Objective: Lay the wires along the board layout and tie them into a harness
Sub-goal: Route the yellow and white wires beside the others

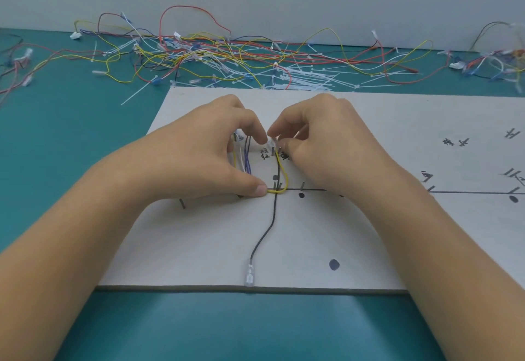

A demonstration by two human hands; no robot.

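1. Seating the yellow wire (pixel 285 174) between the pegs wants the bend kept pinned flat and slack fed in gently, I'd say.
2. Left hand (pixel 224 158), centre frame, presses its thumb on the wire's bend at the board (pixel 369 247) line.
3. Right hand (pixel 326 144) pinches the wire's upper end by the pegs, fingers curled.

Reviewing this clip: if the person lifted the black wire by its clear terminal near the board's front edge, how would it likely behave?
The black wire would probably flop and sag, since it already lies in a soft curve. It looks very light, being thin. Its clear terminal seems small and smooth, so it may slip from the fingers. Pins near the left hand might snag it.
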